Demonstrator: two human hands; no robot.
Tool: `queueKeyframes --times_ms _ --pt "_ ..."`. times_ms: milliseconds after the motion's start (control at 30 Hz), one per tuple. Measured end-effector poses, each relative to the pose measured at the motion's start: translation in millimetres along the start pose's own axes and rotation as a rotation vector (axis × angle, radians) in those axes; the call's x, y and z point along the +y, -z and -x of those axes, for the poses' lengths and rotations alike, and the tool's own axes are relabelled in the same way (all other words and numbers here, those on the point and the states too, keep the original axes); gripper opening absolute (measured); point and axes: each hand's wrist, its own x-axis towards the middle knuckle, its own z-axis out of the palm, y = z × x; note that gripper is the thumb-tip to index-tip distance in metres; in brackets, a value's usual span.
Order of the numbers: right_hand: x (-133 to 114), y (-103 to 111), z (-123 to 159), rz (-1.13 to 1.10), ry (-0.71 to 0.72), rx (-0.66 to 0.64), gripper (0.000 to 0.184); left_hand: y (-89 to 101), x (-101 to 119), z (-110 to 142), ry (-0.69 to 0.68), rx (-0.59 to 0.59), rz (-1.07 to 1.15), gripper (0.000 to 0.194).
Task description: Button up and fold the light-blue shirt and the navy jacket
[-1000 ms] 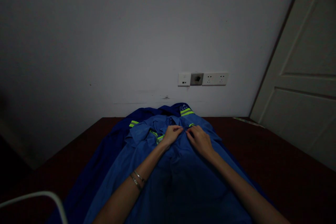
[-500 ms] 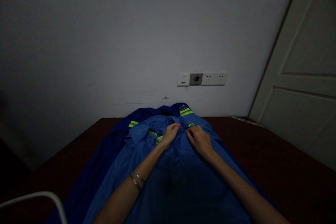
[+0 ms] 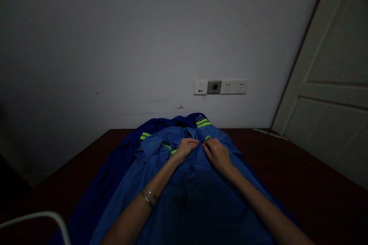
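A smooth white cable (image 3: 43, 214) curves in a rounded bend at lower left, above a dark reddish-brown tabletop (image 3: 86, 164) set against a matte, scuffed pale wall (image 3: 138, 46). Next to it spreads a deep-blue garment (image 3: 105, 183), its thin cloth creased, with a yellow-green and grey band (image 3: 145, 136) at its upper left. On top, at the table's center, lies a lighter-blue garment (image 3: 201, 191), rumpled into soft peaks near the wall and falling smoother and darker toward the wearer. Two slim, shiny bracelets (image 3: 149, 197) circle the left forearm. The left hand (image 3: 186, 148), fingers bunched, pinches a gathered fold of the lighter-blue cloth; just beside it, the right hand (image 3: 220, 155) pinches the same fold between thumb and curled fingers. The dim light hides which seam or edge they grip. Above, flat rectangular socket plates (image 3: 220, 87) line the wall, one of them metallic grey. At right, a narrow, patterned strip (image 3: 270, 134) lies near a pale paneled door (image 3: 330, 88) with recessed, straight-edged moldings.
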Motion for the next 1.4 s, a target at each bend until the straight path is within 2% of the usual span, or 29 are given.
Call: queueKeyframes --times_ms 167,367,667,867,1067,1267,1400 --pt "0.8 -1.4 0.0 -0.058 0.021 0.015 0.019 1.0 -6.1 -3.1 -0.079 0.004 -0.022 0.022" --pt "0.2 -1.6 0.0 -0.060 -0.006 0.002 0.018 3.1 -6.9 -4.1 -0.170 0.004 -0.129 0.019" --pt "4.0 -3.6 0.1 -0.069 0.012 0.003 0.018 8.3 -7.4 -10.1 -0.244 -0.060 -0.337 0.021" --pt "3.8 -2.4 -0.3 -0.073 0.013 0.003 0.018 10.9 -3.6 -12.8 -0.363 -0.148 -0.467 0.020" --pt "4.5 0.3 -0.2 -0.118 0.044 -0.003 0.018 11.0 2.2 -9.0 -0.489 -0.203 -0.508 0.018" --pt "8.1 -1.7 -0.4 -0.155 0.077 -0.005 0.018 11.6 -2.8 -11.8 -0.494 -0.180 -0.556 0.017" --pt "11.0 5.5 -5.3 -0.144 0.114 -0.029 0.016 10.2 -3.2 -10.3 -0.531 -0.129 -0.616 0.018"
